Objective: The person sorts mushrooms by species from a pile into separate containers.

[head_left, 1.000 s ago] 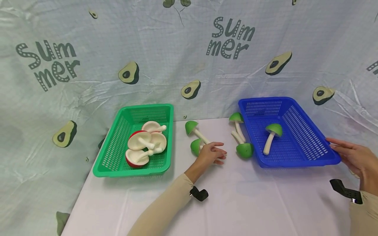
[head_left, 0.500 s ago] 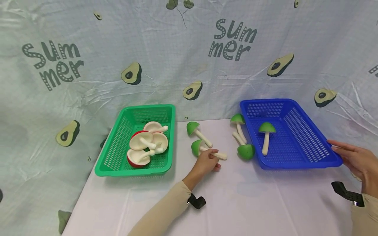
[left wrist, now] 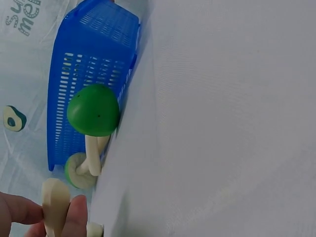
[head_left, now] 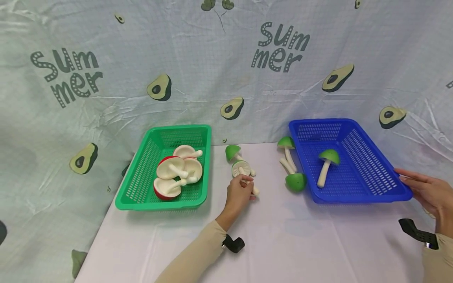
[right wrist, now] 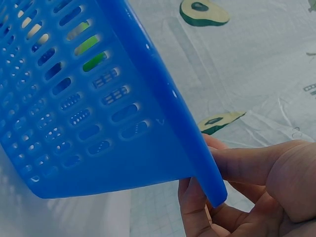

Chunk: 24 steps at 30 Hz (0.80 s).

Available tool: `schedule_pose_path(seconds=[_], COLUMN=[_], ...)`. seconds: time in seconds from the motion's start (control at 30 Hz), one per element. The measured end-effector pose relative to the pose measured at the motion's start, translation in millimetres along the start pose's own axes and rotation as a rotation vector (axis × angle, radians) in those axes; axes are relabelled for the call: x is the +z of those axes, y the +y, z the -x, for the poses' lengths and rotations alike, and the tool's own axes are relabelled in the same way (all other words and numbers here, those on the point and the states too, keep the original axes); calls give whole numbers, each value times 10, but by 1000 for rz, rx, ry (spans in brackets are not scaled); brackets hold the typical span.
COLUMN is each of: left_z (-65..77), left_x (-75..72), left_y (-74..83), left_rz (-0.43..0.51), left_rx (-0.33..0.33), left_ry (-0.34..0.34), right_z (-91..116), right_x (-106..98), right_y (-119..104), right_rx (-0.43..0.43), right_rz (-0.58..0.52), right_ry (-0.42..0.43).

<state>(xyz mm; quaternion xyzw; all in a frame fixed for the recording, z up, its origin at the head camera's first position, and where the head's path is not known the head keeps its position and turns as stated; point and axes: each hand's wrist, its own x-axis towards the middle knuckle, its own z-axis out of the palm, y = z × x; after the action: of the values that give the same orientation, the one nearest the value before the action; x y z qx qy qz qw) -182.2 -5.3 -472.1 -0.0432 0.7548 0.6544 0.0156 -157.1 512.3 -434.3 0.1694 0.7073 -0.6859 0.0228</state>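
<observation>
My left hand pinches a green-capped toy mushroom by its stem, its pale underside turned toward me. In the left wrist view, thumb and fingertips hold the cream stem. Just behind lies another green mushroom, its stem partly hidden by the held one. At the right, my right hand grips the front right corner of a blue basket; the right wrist view shows thumb and fingers around its rim. One green mushroom lies inside that basket.
Two more green mushrooms, one nearer and one farther, lie against the blue basket's left side. On the left stands a green basket with several red-capped mushrooms. A printed cloth hangs behind the white table.
My left hand has moved slightly left, taken hold of the mushroom's stem and tipped its cap to face me. The mushroom in the blue basket rolled left, then back right. My right hand keeps its grip.
</observation>
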Motion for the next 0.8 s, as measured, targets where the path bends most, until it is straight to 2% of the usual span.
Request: schedule_pose_path(seconds=[0.23,0.53,0.8], left_z=[-38,-79,-148], left_x=[-32,-68,-83], left_y=[25,130,131], left_rz=[69,199,292], left_rx=[38,-10,-3], left_ry=[14,-3,-59], right_z=[6,3,1], right_x=[-11,-8,-11], right_y=[8,-6,-13], right_rx=[-14,-9,5], right_rz=[-12,35,53], right_ry=[-17,0,2])
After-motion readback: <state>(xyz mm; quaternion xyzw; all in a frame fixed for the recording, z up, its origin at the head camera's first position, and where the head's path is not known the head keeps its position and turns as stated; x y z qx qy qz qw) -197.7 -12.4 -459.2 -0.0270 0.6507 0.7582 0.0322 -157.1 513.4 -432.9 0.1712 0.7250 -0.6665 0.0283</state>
